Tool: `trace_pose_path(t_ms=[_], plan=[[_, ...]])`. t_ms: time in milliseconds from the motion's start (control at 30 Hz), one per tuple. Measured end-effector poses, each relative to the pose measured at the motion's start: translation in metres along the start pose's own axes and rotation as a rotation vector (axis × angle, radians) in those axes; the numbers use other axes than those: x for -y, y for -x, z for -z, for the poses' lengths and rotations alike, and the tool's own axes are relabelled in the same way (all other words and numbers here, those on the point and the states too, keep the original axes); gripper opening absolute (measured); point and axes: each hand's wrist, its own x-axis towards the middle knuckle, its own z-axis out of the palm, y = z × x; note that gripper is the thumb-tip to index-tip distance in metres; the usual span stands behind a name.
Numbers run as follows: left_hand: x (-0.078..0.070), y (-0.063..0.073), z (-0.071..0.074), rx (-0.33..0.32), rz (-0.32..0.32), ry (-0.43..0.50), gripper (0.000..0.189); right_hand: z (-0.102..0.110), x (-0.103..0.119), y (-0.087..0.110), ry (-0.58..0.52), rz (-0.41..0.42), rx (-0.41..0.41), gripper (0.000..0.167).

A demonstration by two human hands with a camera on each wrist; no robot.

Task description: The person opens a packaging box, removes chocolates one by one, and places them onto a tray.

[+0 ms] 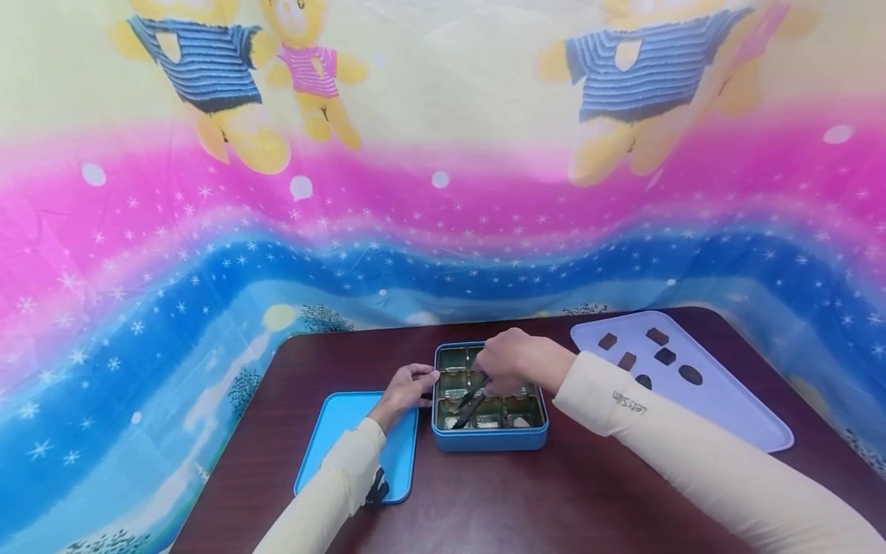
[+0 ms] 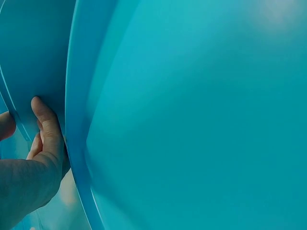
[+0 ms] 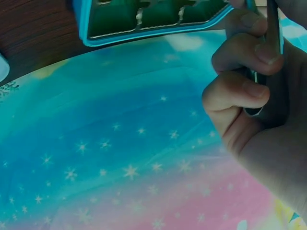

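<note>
A blue box point(image 1: 491, 440) stands on the table, divided into several square compartments. My right hand point(image 1: 515, 362) is over its far right part, fingers curled round black tongs point(image 1: 473, 402). The tongs slant down to the left, their tips in the near left compartment beside something pale. What lies between the tips is too small to tell. In the right wrist view the fingers point(image 3: 240, 91) wrap the tongs' handle end. My left hand point(image 1: 408, 388) rests against the box's left side, its fingers fairly straight, as the left wrist view also shows point(image 2: 45, 139).
A light blue lid point(image 1: 353, 431) lies left of the box under my left forearm, with a small black thing point(image 1: 378, 486) near its front edge. A lavender tray point(image 1: 751, 419) at the right bears several dark brown pieces point(image 1: 657, 336). A printed cloth point(image 1: 443, 215) hangs behind the table.
</note>
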Motion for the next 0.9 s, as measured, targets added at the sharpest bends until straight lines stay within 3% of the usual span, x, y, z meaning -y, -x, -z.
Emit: trace_pose_path(t_ms=[567, 900], plan=[[-0.001, -0.002, 0.001, -0.008, 0.002, 0.002, 0.043, 0.007, 0.029, -0.009, 0.207, -0.084, -0.004, 0.027], [0.000, -0.002, 0.000, -0.016, 0.008, -0.008, 0.043, 0.008, 0.042, -0.013, 0.229, -0.106, 0.034, 0.019]])
